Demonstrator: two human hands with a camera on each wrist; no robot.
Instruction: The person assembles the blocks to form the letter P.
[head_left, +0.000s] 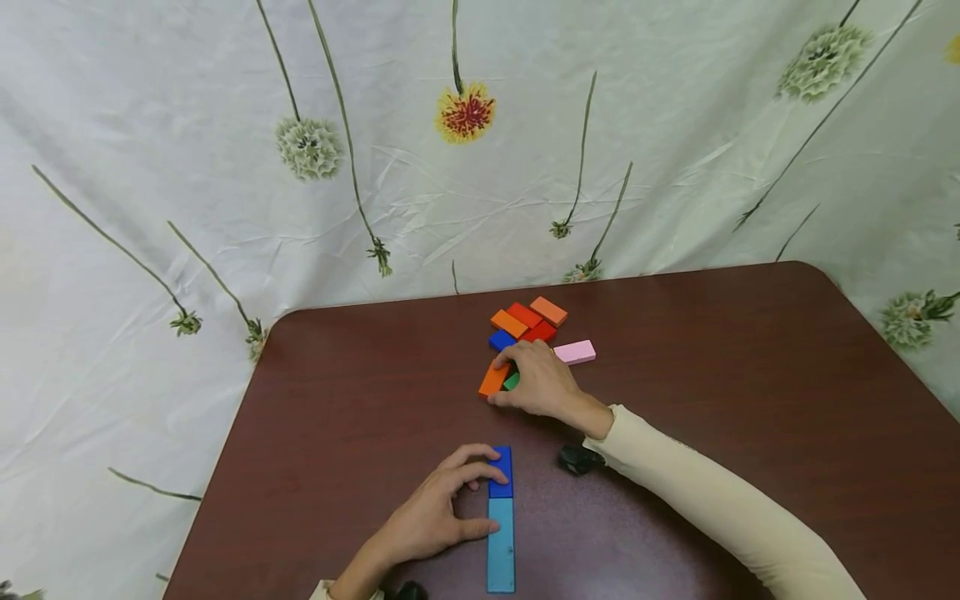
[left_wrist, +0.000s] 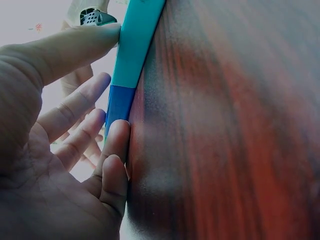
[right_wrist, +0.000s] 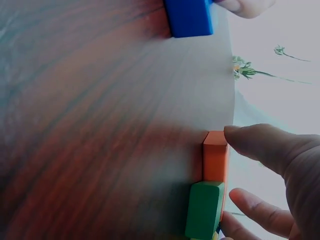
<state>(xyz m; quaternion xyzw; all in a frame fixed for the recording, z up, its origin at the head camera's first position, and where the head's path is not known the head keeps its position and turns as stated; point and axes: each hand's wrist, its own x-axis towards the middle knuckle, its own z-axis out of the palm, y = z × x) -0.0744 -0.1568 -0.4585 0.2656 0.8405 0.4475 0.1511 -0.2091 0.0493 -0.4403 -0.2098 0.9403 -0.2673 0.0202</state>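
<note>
A dark blue block [head_left: 501, 490] lies end to end with a longer light blue piece [head_left: 501, 554], making a straight row on the table. My left hand [head_left: 427, 512] rests along the row's left side, its fingertips on the dark blue block and the thumb at the light blue piece's edge. Farther out, my right hand [head_left: 542, 382] pinches an orange block [head_left: 492, 379] by its ends, the thumb at the near end. Beside that block a green block [right_wrist: 204, 210] shows, partly under the right hand in the head view.
Behind the right hand sits a cluster of blocks: a blue one [head_left: 501, 340], two orange and two red [head_left: 525, 314]. A pink block [head_left: 575, 352] lies to their right. The brown table [head_left: 712, 358] ends at a white flowered cloth [head_left: 525, 183].
</note>
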